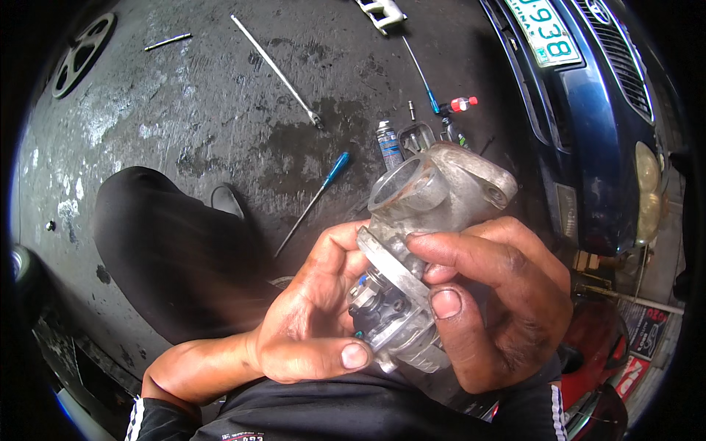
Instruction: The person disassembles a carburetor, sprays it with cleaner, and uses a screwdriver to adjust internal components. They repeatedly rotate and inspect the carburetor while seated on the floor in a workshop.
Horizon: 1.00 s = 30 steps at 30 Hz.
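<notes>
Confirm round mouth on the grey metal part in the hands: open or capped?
Open. The round mouth has no cap over it, and you can see inside. Deeper blockage: cannot tell.

Moderate light, blackened fisheye rim
Pale sheen marks the floor (198,95); the fingers (478,255) look fairly sharp; the blue car (592,162) bends at right.

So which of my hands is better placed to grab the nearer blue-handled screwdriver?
Probably your left hand: the screwdriver lies nearer it than your right hand. Both hold the metal assembly, though.
</notes>
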Motion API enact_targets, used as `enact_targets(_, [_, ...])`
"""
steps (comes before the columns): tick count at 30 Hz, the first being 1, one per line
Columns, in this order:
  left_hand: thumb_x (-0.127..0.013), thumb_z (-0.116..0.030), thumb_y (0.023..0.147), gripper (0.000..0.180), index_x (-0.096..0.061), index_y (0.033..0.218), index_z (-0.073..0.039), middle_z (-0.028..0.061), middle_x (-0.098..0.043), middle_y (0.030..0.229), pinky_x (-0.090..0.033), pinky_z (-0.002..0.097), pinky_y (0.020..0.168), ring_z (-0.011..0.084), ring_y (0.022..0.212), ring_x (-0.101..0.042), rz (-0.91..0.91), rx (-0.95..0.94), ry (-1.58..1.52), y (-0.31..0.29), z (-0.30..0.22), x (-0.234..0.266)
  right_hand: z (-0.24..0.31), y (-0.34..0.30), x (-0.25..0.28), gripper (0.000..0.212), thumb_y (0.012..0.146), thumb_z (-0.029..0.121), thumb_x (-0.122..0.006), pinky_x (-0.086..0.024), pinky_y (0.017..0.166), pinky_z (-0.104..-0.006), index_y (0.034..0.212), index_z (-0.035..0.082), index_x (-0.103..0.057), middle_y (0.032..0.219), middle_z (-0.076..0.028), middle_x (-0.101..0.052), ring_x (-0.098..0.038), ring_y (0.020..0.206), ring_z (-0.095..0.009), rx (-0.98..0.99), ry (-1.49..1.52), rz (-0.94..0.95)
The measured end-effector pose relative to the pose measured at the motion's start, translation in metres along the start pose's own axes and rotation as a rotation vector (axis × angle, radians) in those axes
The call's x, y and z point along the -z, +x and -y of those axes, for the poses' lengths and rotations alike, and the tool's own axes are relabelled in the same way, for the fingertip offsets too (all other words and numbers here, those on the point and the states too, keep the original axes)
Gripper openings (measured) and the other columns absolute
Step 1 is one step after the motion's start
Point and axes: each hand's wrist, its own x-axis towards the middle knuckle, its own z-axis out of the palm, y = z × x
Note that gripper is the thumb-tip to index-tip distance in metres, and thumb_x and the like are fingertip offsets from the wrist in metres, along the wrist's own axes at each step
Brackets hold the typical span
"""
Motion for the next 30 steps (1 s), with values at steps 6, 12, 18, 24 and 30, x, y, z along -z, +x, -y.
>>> enact_targets(6, [-0.082,-0.006,0.081,0.113,-0.019,0.176,-0.006,0.0235,-0.041,0.172,-0.033,0.0534,0.137,0.0363,0.164,-0.042,0.131,0.081,-0.151,0.001,-0.010,0.005,0.001,0.001,-0.004,0.031,0.095,0.003,-0.069,-0.062,0.079,-0.0314,0.122,-0.007,-0.081,0.097,-0.017,-0.077,-0.074,0.085,-0.018,0.007,0.006,-0.026])
enact_targets(12, [-0.085,-0.019,0.071,0.121,-0.025,0.174,0.001,0.0251,-0.055,0.162,-0.037,0.0489,0.136,0.0354,0.155,-0.056,-0.010,0.163,-0.119,-0.003,-0.017,-0.008,0.003,0.002,-0.005,0.032,0.095,0.000,-0.066,-0.062,0.081,-0.0312,0.122,-0.009,-0.081,0.098,-0.018,-0.078,-0.075,0.085,-0.018,0.004,0.033,-0.031])
enact_targets(18, [-0.082,-0.019,0.071,0.119,-0.026,0.173,0.001,0.0253,-0.054,0.162,-0.039,0.0494,0.134,0.0361,0.154,-0.056,0.047,0.214,-0.130,0.001,-0.022,-0.004,0.001,0.004,-0.005,0.033,0.094,-0.001,-0.065,-0.062,0.080,-0.0310,0.122,-0.010,-0.080,0.097,-0.019,-0.078,-0.075,0.085,-0.018,0.037,0.027,-0.028])
enact_targets(24, [-0.082,-0.022,0.067,0.123,-0.028,0.175,0.001,0.0255,-0.058,0.160,-0.044,0.0491,0.132,0.0374,0.149,-0.062,0.024,0.226,-0.132,0.001,-0.021,-0.002,-0.004,0.004,-0.008,0.033,0.094,-0.001,-0.064,-0.062,0.078,-0.0305,0.122,-0.010,-0.080,0.095,-0.019,-0.077,-0.074,0.083,-0.018,0.058,0.045,-0.055])
enact_targets(30, [-0.080,-0.018,0.079,0.109,-0.025,0.172,0.001,0.0257,-0.053,0.162,-0.037,0.0509,0.134,0.0361,0.155,-0.054,0.139,0.147,-0.236,0.003,-0.011,0.007,-0.003,0.007,-0.007,0.034,0.093,-0.001,-0.064,-0.060,0.075,-0.0288,0.122,-0.010,-0.080,0.094,-0.018,-0.077,-0.073,0.082,-0.016,0.010,0.027,-0.037])
